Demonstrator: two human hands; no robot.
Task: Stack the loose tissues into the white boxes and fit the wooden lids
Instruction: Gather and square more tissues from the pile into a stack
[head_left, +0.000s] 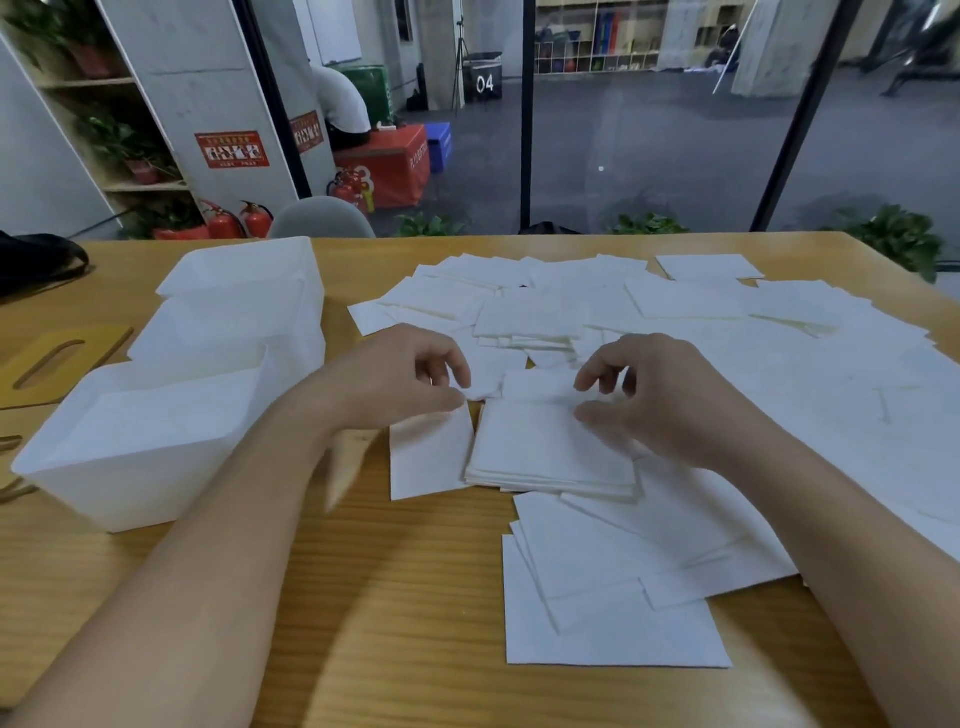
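- Wooden table (395, 597) fills the lower view; a person's two bare forearms reach in from the near edge.
- Loose tissues (701, 322), flat white squares, lie scattered over the right half of the table, overlapping, from the far edge to the near right.
- Three white boxes (130, 447) stand in a row on the left, near to far, touching or almost so. All look empty; the insides are pale and hard to read.
- Small neat stack of tissues (545, 452) sits just in front of both hands, centre-right. Its long axis runs approx. left to right, slightly skewed.
- Key relation: the stack lies right of the nearest box, w/ the left forearm between them. Judgement: the left hand is closer to the box, so the stack would travel leftward.
- Wooden lid (57, 361) w/ a slot lies flat at the far left, beside the boxes, not fitted.
- Left hand (400, 379): fingers curled, thumb and fingers pinching the top corner of a single tissue (431, 457) just left of the stack.
- Right hand (660, 395): fingers loosely curled over the stack's far right corner, thumb touching its top sheet; whether it grips, can't tell.
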